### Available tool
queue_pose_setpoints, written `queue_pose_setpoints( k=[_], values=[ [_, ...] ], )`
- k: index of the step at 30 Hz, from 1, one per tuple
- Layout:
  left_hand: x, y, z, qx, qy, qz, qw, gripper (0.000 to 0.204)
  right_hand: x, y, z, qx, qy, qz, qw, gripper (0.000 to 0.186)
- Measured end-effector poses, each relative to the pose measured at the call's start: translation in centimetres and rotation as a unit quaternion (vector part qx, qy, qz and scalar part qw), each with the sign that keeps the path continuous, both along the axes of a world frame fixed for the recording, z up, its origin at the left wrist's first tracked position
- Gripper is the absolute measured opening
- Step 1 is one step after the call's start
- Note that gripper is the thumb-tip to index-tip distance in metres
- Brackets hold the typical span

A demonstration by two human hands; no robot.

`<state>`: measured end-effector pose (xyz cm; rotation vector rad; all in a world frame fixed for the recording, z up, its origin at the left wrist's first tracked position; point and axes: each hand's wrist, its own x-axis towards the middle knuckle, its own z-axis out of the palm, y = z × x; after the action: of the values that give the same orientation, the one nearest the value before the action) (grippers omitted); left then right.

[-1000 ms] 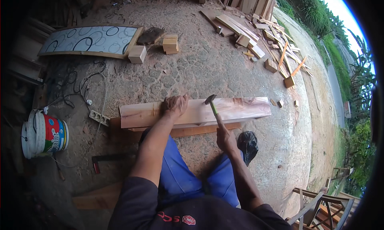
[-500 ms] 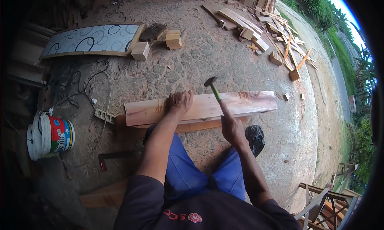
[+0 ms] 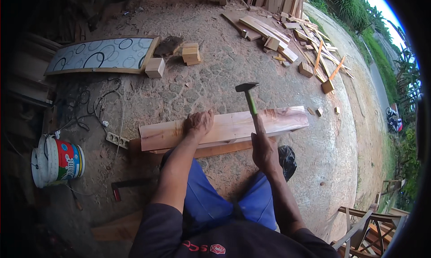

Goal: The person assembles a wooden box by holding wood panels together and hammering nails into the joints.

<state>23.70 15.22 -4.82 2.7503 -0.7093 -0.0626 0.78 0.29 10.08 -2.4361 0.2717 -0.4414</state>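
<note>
**Hammer raised over plank, left hand close to strike zone**

Landmark: the long pale plank, lying crosswise on the stone ground in front of the knees, stacked on a darker board that shows along its near edge.

Left of plank: paint bucket on its side, well apart. A white power strip with a trailing cable sits just off the plank's left end. Beyond that end, a patterned panel lies flat, with small wood blocks beside it.

On plank: left hand rests palm down just left of its middle, fingers spread loosely over the far edge, pinning it.

Right of that: right hand sits at the plank's near edge, fingers wrapped tight round the handle of the hammer. Its head is up, beyond the plank's far edge. Green handle, dark head.

Far right, beyond plank: offcut pile, loose scraps near the right end.

Risks, my read:
- Left hand is near the hammer's line. A skewed swing could catch the fingers.
- Plank only sits on the board; a hard hit could make it shift or bounce.
- Can't see any nail, so the strike point is unclear.

Plank look: fresh-cut, light wood with reddish grain streaks toward the right end, straight edges, no visible cracks.
</note>
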Motion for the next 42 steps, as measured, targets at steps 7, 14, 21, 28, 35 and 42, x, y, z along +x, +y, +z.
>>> queue_pose_setpoints(
  k=[7,14,21,28,35,42],
  values=[
    [-2.7,-0.7,-0.6,0.018,0.058,-0.002,0.998,0.052,-3.6,-0.9,-9.5,0.031,0.295,-0.013,0.955,0.076],
    [-2.6,-0.1,1.6,-0.219,-0.220,0.018,0.950,0.018,-12.0,1.9,-10.2,0.246,0.138,-0.015,0.959,0.075],
    [-18.1,-1.4,0.6,-0.503,0.423,0.371,0.656,0.046,-18.4,0.1,-21.4,0.447,0.169,-0.156,0.865,0.057],
    [-11.6,-0.1,-4.5,-0.664,0.488,0.312,0.472,0.073,-15.9,-0.2,-18.6,0.522,0.198,-0.159,0.815,0.045],
    [-12.6,-2.2,-3.8,-0.701,0.501,0.261,0.436,0.063,-15.3,-0.2,-19.2,0.475,0.218,-0.178,0.834,0.036],
    [-12.7,-1.6,-4.2,-0.663,0.503,0.270,0.485,0.070,-15.2,-0.3,-18.9,0.462,0.230,-0.156,0.842,0.039]
  ],
)
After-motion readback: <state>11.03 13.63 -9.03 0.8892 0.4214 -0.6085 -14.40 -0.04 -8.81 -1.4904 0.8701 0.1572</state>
